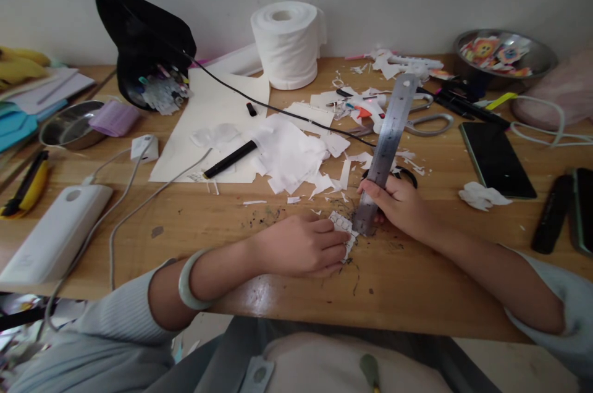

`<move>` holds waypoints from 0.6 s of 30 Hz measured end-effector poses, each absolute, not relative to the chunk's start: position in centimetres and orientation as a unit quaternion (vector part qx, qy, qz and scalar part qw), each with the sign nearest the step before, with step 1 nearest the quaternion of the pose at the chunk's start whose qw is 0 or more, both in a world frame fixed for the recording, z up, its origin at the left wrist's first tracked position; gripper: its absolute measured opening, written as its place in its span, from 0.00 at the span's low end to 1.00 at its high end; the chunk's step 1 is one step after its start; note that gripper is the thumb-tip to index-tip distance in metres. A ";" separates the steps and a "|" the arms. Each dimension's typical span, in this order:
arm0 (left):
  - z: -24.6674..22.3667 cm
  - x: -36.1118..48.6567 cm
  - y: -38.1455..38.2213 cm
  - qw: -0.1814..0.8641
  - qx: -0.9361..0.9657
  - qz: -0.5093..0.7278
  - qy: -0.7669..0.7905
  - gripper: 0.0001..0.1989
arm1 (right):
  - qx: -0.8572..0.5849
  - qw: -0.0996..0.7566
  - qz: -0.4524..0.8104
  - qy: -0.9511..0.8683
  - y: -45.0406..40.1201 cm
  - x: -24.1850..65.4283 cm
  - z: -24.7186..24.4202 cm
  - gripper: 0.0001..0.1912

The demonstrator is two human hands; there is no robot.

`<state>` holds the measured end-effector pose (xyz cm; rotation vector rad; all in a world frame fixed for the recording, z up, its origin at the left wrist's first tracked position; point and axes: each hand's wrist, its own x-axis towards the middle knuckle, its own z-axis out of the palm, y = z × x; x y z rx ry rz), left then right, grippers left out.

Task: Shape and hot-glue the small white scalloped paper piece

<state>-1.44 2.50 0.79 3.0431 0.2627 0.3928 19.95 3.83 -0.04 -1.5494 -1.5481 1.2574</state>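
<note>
My right hand [401, 204] grips a steel ruler [393, 118] near its lower end, thumb on its face. The ruler leans up and away, its lower end beside a small white paper piece [340, 220] marked with dark lines. My left hand [308, 245] has its fingers curled together over this piece, holding it against the wooden table [287, 294]; the fingers cover part of it. Dark specks and thin scraps surround the piece. Just beyond my right hand shows a black loop [407, 177], partly hidden, perhaps a scissor handle.
Crumpled white paper [291, 149], a black marker [230, 159] and a tissue roll [288, 44] lie beyond my hands. Grey-handled scissors [430, 124] and a phone [498, 158] are at right. A white power bank [58, 232] with cables sits left. A black cable [278, 110] crosses above the paper.
</note>
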 end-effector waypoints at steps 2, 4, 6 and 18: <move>0.8 -1.4 2.5 0.032 0.988 0.124 0.087 0.13 | -0.580 0.304 0.476 -0.587 3.8 20.0 -0.1 0.17; 0.8 -1.4 2.5 0.032 0.988 0.123 0.087 0.13 | -0.577 0.303 0.481 -0.587 3.8 20.0 -0.2 0.17; 0.8 -1.4 2.6 0.032 0.988 0.121 0.085 0.13 | -0.580 0.300 0.482 -0.584 3.8 20.0 -0.3 0.17; 0.5 -1.5 2.6 0.033 0.988 0.124 0.082 0.13 | -0.594 0.329 0.455 -0.577 4.1 20.0 -0.8 0.18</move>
